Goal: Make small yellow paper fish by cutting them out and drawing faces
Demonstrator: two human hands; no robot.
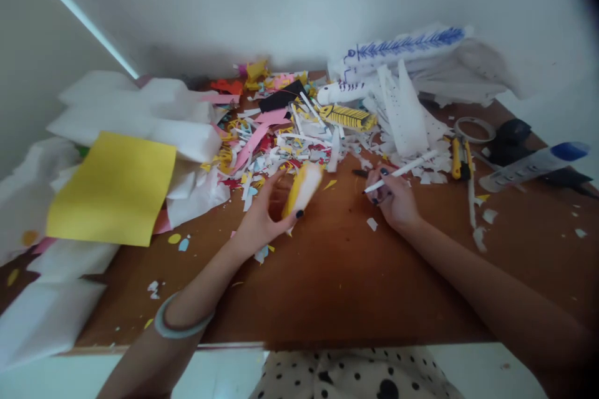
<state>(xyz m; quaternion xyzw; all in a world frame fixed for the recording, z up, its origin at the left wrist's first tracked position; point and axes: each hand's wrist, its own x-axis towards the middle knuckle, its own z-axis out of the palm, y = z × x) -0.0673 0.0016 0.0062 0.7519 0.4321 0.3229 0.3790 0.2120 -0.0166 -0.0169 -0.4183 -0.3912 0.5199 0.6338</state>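
Left hand (264, 215) grips a yellow-and-white paper roll (303, 188), thumb on its near end; right hand (393, 199) grips a white marker (401, 171) just right of it. Roll blurred, surface detail unreadable; its far end meets the scrap pile (290, 137). Roll's long axis runs away and rightward; marker's dark tip points left toward the roll, above the surface (337, 274).

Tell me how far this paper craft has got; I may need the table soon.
Finished-looking pieces lie at the back: a yellow striped figure and a blue-drawn paper. In hand: left hand holds a yellow-white piece, right hand a pen. The scraps remain uncleared.
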